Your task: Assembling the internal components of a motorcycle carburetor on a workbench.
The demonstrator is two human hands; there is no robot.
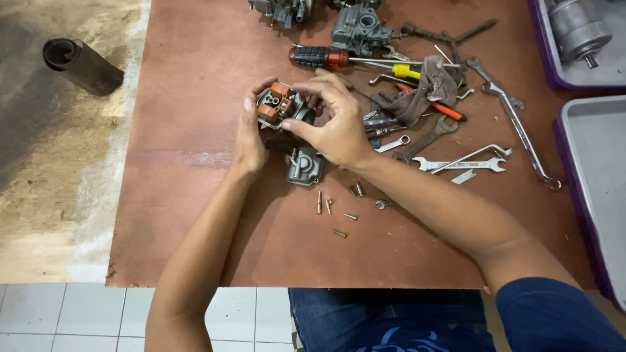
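**Carburetor body held up between both hands over a strewn surface**

The left hand (pixel 250 133) cups the carburetor body (pixel 282 109) from the side, fingers curled round its far edge and thumb at the near one, so that the open underside with its orange float (pixel 276 99) faces up toward the camera. That grip looks meant to steady the part and keep the float chamber exposed. The right hand (pixel 329 120) comes over from the other side, partly closed: its thumb and fingertips pinch at the body's right edge, near the float; whether they hold a small piece of their own cannot be told. The body thus sits between the two hands, raised just above the brown surface (pixel 189 215), touching both.

Directly below the hands lies the grey float bowl (pixel 304 167), set down open side up, close by. A scatter of small brass jets and screws (pixel 336 208) lies just nearer the person, kept apart from the tools, probably so they stay easy to find. To the right are wrenches (pixel 460 163), a rag (pixel 427 91) and a red-handled screwdriver (pixel 319 57). More carburetor parts (pixel 358 29) rest at the far edge, and grey trays (pixel 596 169) stand at the right.
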